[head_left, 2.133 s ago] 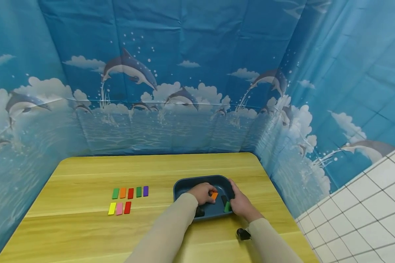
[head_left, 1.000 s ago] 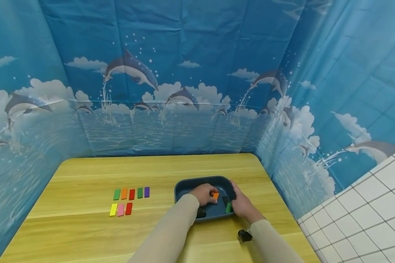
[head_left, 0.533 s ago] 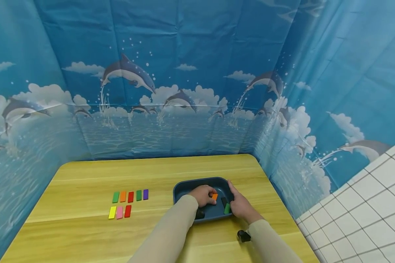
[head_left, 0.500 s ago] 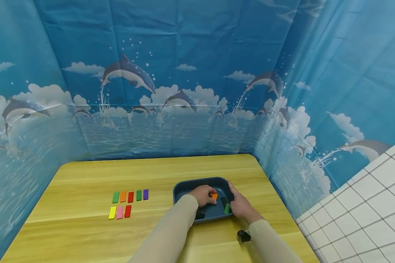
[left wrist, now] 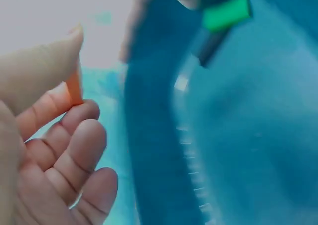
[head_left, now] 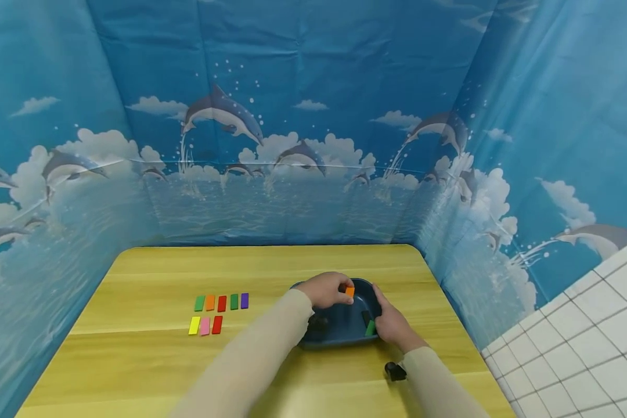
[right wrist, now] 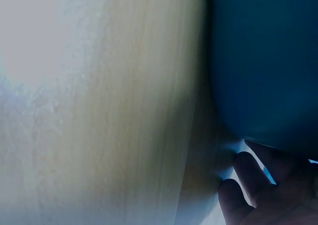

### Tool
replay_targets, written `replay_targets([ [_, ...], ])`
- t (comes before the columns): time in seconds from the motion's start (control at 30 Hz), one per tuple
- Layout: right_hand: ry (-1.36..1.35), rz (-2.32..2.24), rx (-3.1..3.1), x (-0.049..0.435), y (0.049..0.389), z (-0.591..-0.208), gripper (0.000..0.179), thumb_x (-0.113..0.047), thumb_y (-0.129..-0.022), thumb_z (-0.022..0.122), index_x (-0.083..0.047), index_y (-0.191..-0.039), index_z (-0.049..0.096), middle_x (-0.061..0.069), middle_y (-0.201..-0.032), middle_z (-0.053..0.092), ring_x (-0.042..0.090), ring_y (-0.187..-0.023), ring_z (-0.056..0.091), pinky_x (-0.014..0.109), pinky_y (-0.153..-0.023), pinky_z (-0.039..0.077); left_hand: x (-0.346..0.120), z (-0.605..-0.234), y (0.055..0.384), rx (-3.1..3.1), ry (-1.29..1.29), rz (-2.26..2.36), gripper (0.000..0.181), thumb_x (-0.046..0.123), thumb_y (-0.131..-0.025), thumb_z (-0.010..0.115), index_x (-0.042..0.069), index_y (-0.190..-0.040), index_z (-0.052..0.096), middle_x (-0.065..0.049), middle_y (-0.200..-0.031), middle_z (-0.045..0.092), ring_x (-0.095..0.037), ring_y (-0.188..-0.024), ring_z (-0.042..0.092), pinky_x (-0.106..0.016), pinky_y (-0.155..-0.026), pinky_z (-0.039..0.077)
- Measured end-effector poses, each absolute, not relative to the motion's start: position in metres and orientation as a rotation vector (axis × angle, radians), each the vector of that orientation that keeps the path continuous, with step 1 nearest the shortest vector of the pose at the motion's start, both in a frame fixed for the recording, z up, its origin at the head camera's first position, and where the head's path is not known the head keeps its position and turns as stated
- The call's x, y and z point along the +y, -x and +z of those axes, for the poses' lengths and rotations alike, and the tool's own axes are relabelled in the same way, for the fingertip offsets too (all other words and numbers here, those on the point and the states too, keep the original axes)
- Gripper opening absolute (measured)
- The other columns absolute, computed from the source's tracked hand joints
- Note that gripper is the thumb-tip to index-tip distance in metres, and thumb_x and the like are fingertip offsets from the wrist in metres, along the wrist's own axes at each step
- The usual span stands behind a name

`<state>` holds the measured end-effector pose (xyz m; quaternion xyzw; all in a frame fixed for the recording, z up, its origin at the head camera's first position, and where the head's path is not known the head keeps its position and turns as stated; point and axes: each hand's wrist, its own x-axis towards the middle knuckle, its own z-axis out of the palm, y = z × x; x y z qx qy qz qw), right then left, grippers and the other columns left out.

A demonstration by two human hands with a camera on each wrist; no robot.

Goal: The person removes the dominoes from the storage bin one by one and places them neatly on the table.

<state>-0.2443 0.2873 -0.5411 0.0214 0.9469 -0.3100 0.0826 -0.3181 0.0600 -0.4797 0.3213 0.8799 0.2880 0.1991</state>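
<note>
My left hand [head_left: 326,290] pinches an orange domino block [head_left: 349,291] between thumb and fingers, above the far side of a dark blue tray [head_left: 339,343]. In the left wrist view the orange block [left wrist: 74,88] stands on edge in that pinch, other fingers loosely bent. The right hand [head_left: 394,325] grips the tray's right end; in the right wrist view its fingers [right wrist: 251,175] bend against the outer wall. Inside the tray, near that hand, lie a green block [head_left: 370,328] and a black block [head_left: 366,317]. The left arm covers part of the tray's left side.
Left on the wooden table [head_left: 151,360] lie two rows of flat coloured blocks, including a purple one [head_left: 244,301] and a yellow one [head_left: 194,325]. A black wrist camera [head_left: 395,371] sits by the right sleeve. A dolphin-print curtain [head_left: 292,191] hangs behind the table.
The left hand has lifted the orange block up from the tray floor, toward the tray's far side. The right hand keeps its grip on the tray. The head view has shifted slightly.
</note>
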Motion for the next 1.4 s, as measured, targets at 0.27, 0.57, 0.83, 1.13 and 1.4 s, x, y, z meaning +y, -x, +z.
replay_targets([
  [0.27, -0.062, -0.976, 2.817, 0.3, 0.264, -0.522, 0.088, 0.006, -0.095, 0.037, -0.017, -0.171, 0.002, 0.033, -0.165, 0.033, 0.024, -0.062, 0.048, 0.034, -0.063, 0.044, -0.021, -0.409, 0.296, 2.585, -1.02, 0.944, 0.053, 0.042, -0.103, 0.068, 0.02, -0.15, 0.058, 0.001, -0.145, 0.059, -0.015, -0.108, 0.061, -0.034, -0.093, 0.056],
  [0.57, -0.098, -0.948, 2.776, 0.304, 0.271, -0.516, 0.089, 0.005, -0.096, 0.036, -0.021, -0.171, -0.005, 0.035, -0.165, 0.029, 0.024, -0.064, 0.05, 0.032, -0.062, 0.045, -0.139, -0.457, 0.288, 2.789, -0.766, 0.906, 0.052, 0.039, -0.1, 0.073, 0.018, -0.146, 0.061, -0.001, -0.141, 0.06, -0.029, -0.128, 0.059, -0.048, -0.107, 0.052],
  [0.83, -0.101, -0.975, 2.755, 0.302, 0.266, -0.519, 0.089, 0.005, -0.096, 0.035, -0.02, -0.171, -0.005, 0.035, -0.165, 0.029, 0.022, -0.057, 0.044, 0.034, -0.061, 0.044, -0.18, -0.514, 0.284, 2.874, -0.577, 0.708, 0.049, 0.035, -0.093, 0.082, 0.015, -0.137, 0.069, -0.002, -0.124, 0.06, -0.026, -0.113, 0.054, -0.049, -0.101, 0.046],
  [1.13, -0.072, -0.988, 2.738, 0.297, 0.261, -0.534, 0.089, 0.007, -0.094, 0.036, -0.018, -0.171, -0.002, 0.035, -0.167, 0.026, 0.025, -0.061, 0.048, 0.034, -0.062, 0.044, -0.186, -0.539, 0.278, 2.879, -0.526, 0.568, 0.051, 0.039, -0.09, 0.084, 0.015, -0.133, 0.071, 0.0, -0.108, 0.06, -0.026, -0.108, 0.054, -0.06, -0.113, 0.039],
  [1.4, -0.078, -0.954, 2.726, 0.291, 0.257, -0.543, 0.09, 0.006, -0.095, 0.037, -0.02, -0.171, -0.002, 0.034, -0.168, 0.024, 0.034, -0.094, 0.059, 0.034, -0.071, 0.046, -0.194, -0.551, 0.271, 2.904, -0.477, 0.473, 0.051, 0.04, -0.09, 0.084, 0.016, -0.133, 0.072, 0.0, -0.103, 0.058, -0.022, -0.103, 0.051, -0.058, -0.108, 0.041],
])
